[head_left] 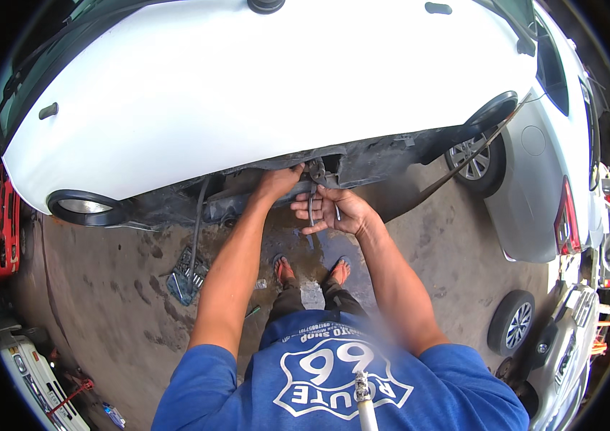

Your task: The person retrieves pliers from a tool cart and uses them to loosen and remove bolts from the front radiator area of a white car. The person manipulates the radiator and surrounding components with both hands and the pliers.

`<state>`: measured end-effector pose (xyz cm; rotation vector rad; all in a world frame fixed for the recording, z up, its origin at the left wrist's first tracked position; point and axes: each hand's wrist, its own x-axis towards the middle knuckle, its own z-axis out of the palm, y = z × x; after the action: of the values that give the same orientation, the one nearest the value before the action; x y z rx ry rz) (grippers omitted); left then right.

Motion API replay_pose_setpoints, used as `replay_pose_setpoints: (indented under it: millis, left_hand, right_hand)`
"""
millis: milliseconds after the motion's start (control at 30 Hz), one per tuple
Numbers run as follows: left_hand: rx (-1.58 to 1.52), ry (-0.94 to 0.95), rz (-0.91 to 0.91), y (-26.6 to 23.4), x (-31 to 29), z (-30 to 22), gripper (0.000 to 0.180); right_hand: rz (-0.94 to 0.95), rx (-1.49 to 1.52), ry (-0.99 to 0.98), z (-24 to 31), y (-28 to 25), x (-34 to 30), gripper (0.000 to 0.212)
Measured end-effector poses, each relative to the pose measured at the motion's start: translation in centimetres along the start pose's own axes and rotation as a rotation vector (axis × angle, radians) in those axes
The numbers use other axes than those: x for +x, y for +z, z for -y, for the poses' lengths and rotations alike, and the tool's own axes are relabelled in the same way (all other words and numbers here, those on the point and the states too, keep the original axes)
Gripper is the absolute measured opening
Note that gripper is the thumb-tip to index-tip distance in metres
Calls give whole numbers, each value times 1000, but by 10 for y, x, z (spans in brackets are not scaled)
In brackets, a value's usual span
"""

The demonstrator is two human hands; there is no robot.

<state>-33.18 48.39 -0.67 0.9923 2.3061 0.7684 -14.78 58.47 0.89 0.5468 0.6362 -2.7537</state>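
Note:
Under the front edge of the white car hood, both of my hands work at a dark metal part. My left hand reaches in from the left side with its fingers bent against that part. What its fingertips hold is hidden. My right hand is turned palm up just below, its thumb near the part. Two thin silver handles, like those of pliers, run down across its fingers; the fingers curl loosely behind them. The far end of this tool cannot be told apart from the dark part.
A grey hose or bar hangs at the left above an open tool case on the wet floor. A silver car stands close on the right, a loose wheel behind it. A cigarette juts into view, with smoke haze nearby.

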Motion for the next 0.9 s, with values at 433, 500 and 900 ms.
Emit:
replay_pose_setpoints:
  millis: [433,500,900]
  left_hand:
    - [-235,266,-455,22,-119,-38,26]
    - [-289,191,-387,27,-137,-41,26]
    - [-364,-27,7,94,-193,0,29]
  right_hand:
    - [-428,36,13,-9,28,5,59]
    - [-455,-44,16,-10,32,5,59]
    - [-371,-165,-39,-17,10,13,60]
